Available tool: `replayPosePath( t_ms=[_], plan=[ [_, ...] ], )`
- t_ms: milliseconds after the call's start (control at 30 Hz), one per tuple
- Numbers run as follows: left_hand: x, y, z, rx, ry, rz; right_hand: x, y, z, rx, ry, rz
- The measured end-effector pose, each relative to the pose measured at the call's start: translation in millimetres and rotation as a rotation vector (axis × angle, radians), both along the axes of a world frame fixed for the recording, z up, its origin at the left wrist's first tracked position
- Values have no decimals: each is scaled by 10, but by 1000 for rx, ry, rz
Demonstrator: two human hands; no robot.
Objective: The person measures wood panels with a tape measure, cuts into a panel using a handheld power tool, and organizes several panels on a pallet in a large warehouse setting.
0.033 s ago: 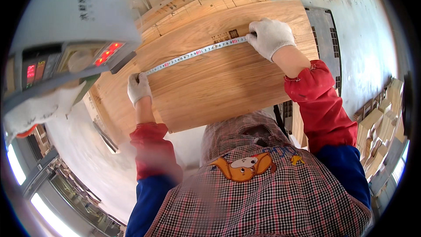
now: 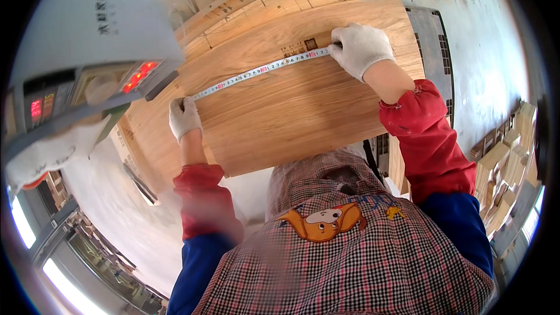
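The tape measure [image 2: 262, 71] runs as a thin pale strip with dark and red markings across the wooden board [image 2: 280, 111], slanting from lower left to upper right. At the far left of my view I see a grey machine housing [image 2: 87, 29] with smooth flat faces and a control panel [image 2: 87, 96] lit by red displays; a white cloth [image 2: 46, 154] hangs below it. Next comes my left hand [image 2: 184, 118] in a white knit glove, its fingers [image 2: 178, 105] curled and pressed down on the lower end of the tape at the board's left edge. The board itself is a broad rectangular panel of light oak-coloured wood with a clear lengthwise grain, lying on a stack of similar panels [image 2: 280, 0]. Further right, my right hand [image 2: 361, 49], also in a white glove, holds the tape's upper end flat against the wood, its fingers [image 2: 344, 52] closed together on it. At the far right, small wooden blocks [image 2: 507, 157] lie stacked on the grey floor [image 2: 490, 52].
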State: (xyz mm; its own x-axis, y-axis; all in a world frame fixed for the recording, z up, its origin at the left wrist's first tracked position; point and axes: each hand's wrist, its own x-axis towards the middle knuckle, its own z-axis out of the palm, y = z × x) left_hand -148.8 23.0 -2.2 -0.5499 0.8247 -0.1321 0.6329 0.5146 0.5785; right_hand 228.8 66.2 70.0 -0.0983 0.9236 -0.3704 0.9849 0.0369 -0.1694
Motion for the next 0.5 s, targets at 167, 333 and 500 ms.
replayPosePath(
  t_ms=[167, 333, 500],
  plan=[
    [138, 13, 2, 44, 30, 3, 4, 40, -28, -63, 1, -31],
    [129, -25, -60, 96, 294, -61, -27, 156, 44, -138, -26, 32],
    [190, -15, -26, 29, 264, -31, -64, 316, 88, -279, -66, 30]
  ],
)
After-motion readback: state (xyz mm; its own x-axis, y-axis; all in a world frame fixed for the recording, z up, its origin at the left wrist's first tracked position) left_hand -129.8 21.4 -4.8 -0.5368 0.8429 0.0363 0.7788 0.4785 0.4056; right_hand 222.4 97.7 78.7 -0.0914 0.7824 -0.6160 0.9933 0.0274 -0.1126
